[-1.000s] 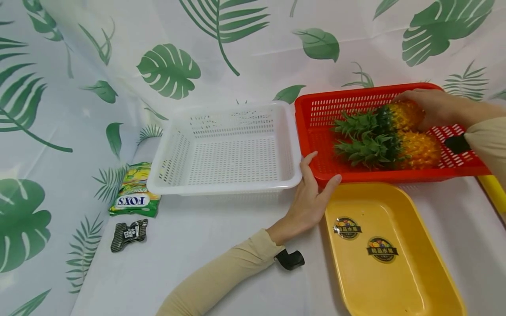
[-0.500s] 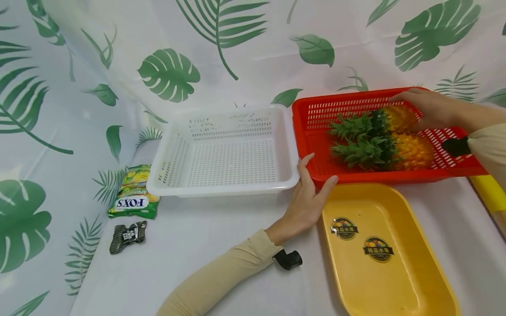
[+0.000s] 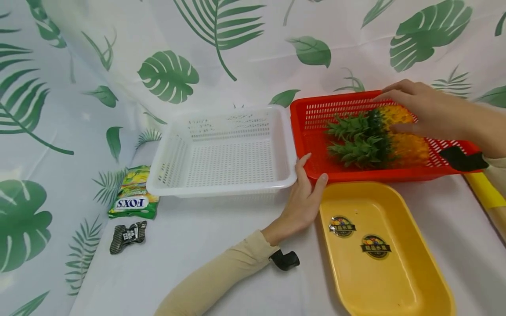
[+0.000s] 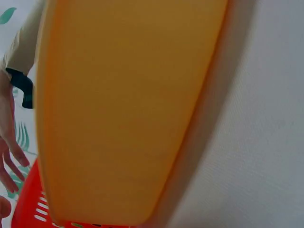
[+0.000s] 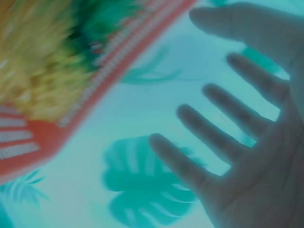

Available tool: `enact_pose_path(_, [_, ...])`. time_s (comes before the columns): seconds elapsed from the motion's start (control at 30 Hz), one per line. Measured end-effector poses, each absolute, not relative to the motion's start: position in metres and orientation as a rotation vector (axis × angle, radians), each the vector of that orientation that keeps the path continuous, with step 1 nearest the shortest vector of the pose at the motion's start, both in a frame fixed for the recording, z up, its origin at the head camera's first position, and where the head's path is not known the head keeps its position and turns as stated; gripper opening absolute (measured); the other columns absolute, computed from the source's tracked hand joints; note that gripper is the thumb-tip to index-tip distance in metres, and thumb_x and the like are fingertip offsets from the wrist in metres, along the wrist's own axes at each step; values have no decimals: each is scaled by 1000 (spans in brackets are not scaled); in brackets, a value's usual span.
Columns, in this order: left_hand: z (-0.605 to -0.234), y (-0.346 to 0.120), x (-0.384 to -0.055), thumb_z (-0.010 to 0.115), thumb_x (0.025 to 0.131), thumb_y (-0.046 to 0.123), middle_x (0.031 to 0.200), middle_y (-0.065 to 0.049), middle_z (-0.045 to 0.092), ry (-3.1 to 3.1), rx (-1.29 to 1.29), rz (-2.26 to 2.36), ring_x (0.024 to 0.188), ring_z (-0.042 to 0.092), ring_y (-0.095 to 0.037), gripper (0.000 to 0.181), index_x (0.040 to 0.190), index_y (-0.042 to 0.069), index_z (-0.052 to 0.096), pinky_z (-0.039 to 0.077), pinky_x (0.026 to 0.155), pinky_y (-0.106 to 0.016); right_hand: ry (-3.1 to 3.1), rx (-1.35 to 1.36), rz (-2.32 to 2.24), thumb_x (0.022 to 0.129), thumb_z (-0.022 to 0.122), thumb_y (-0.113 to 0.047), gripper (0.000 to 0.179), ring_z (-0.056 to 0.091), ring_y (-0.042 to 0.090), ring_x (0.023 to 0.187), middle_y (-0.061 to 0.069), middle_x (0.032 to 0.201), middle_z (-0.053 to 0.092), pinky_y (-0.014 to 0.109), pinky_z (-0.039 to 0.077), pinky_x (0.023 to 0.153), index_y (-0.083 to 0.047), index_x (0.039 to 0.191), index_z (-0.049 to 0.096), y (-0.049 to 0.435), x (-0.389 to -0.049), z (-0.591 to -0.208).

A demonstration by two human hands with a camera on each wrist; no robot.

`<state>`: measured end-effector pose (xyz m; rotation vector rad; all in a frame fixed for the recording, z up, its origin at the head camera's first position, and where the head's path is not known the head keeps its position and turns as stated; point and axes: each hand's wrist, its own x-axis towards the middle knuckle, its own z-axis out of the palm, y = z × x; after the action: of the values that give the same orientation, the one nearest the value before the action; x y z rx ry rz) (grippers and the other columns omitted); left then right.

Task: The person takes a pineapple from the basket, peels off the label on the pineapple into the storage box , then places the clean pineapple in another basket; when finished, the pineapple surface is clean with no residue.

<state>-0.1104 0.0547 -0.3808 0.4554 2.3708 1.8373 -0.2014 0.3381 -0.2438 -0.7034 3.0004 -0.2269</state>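
Note:
Two pineapples lie side by side in the red basket, leafy crowns to the left. The rear pineapple is partly behind my right hand, which hovers over the basket with its fingers spread and holds nothing. The right wrist view shows that palm and its separated fingers beside the basket. In front lies the other pineapple. My left hand has its fingers straight, fingertips right at the adjoining corners of the white basket and the red one, its thumb near the yellow tray's rim.
The yellow tray stands in front of the red basket, two round stickers inside it. To the left lie a green FOX'S bag and a small dark wrapped packet. Leaf-patterned cloth rises behind the baskets.
My right hand has let go of the rear pineapple and lifted above it, fingers spreading. Both pineapples stay in the red basket. The left hand keeps its place at the basket corners.

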Motion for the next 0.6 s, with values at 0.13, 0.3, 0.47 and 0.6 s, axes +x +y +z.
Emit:
enact_pose_path(0.13, [-372, 49, -102, 49, 109, 41, 170, -14, 26, 2321, 430, 1787, 153, 32, -22, 69, 165, 19, 15, 25, 126, -41, 3066, -728, -246, 85, 83, 3, 72, 32, 57, 134, 35, 152, 35, 77, 43, 96, 4, 147, 46, 326, -176, -231])
enact_pose_path(0.3, [-357, 26, -84, 47, 110, 40, 164, -7, 31, 2161, 423, 1745, 145, 43, -22, 70, 166, 17, 12, 38, 119, -35, 3111, -763, -221, 80, 87, 1, 75, 36, 57, 131, 33, 153, 37, 76, 45, 93, 2, 145, 49, 313, -153, -222])
enact_pose_path(0.47, [-330, -17, -62, 44, 111, 42, 158, -7, 37, 2055, 407, 1677, 117, 65, -24, 62, 164, 20, 20, 52, 104, -40, 3102, -782, -185, 78, 91, -5, 79, 40, 55, 128, 30, 151, 39, 73, 49, 89, -4, 146, 51, 301, -141, -218])
enact_pose_path(0.6, [-311, -57, -52, 43, 113, 35, 156, -5, 41, 2062, 538, 1669, 120, 63, -24, 50, 158, 15, 34, 53, 104, -39, 3091, -854, -184, 75, 94, -9, 80, 46, 53, 126, 25, 150, 43, 71, 51, 88, -9, 144, 55, 292, -132, -221])
